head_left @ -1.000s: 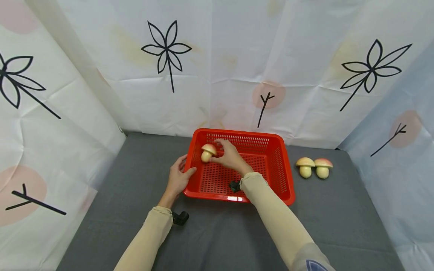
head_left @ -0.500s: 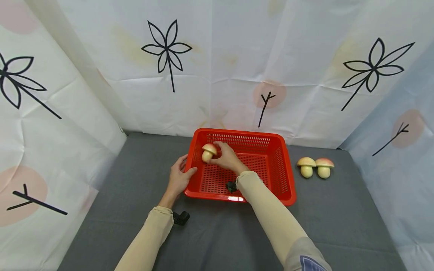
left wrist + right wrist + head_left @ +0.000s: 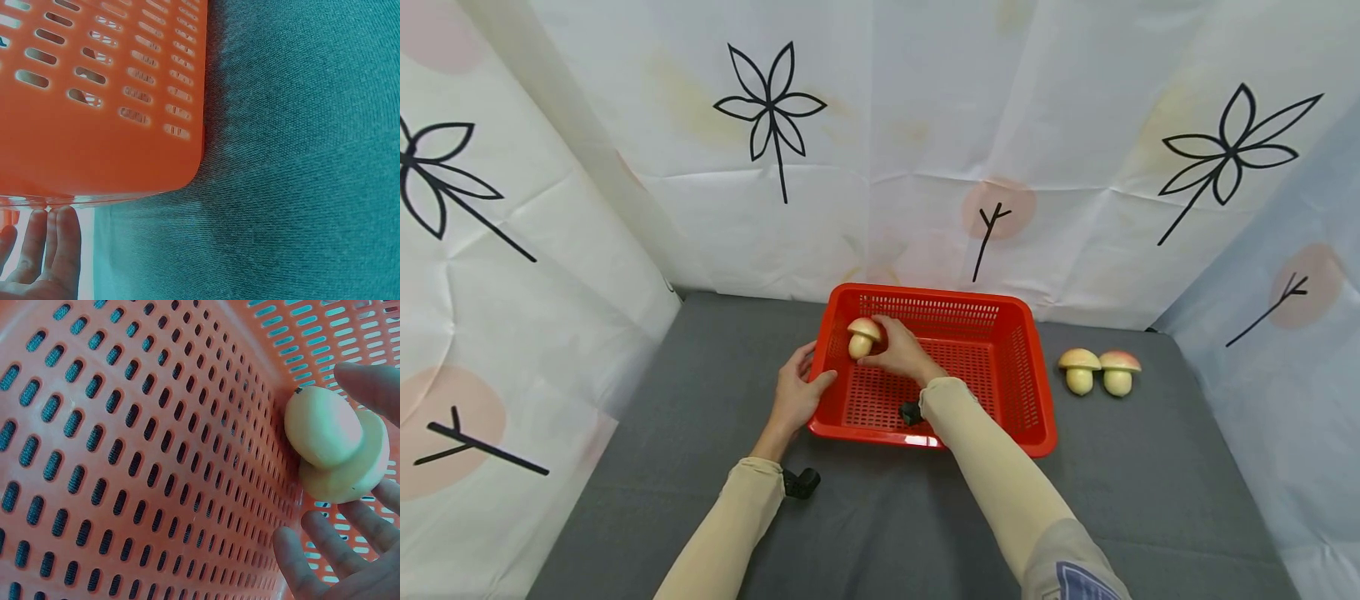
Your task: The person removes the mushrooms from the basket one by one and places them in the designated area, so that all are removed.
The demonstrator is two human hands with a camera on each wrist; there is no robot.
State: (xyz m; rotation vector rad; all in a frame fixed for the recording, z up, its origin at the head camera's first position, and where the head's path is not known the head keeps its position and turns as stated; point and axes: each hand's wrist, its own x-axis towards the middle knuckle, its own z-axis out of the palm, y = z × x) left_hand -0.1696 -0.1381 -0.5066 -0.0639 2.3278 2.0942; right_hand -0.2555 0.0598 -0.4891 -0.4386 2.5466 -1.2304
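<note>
A toy mushroom point(image 3: 862, 342) with a cream stem and a yellow-to-red cap is inside the red basket point(image 3: 1043, 392), near its left end. My right hand point(image 3: 901, 352) reaches in and holds it, fingertips at the cap and thumb beside the stem. In the right wrist view the mushroom point(image 3: 325, 431) lies close to the perforated wall, between the thumb point(image 3: 369, 387) and the spread fingers point(image 3: 331, 540). On the basket's left rim, my left hand point(image 3: 796, 390) grips with thumb over the edge. Its fingers point(image 3: 65, 244) touch the outer wall.
To the right of the basket, two more toy mushrooms point(image 3: 1079, 371) stand side by side on the grey table cloth point(image 3: 1150, 492). A white printed curtain point(image 3: 925, 125) rises directly behind the basket and along both sides.
My right hand has moved slightly left and closer around the mushroom. The mushroom keeps its place in the basket, and my left hand stays at the rim.
</note>
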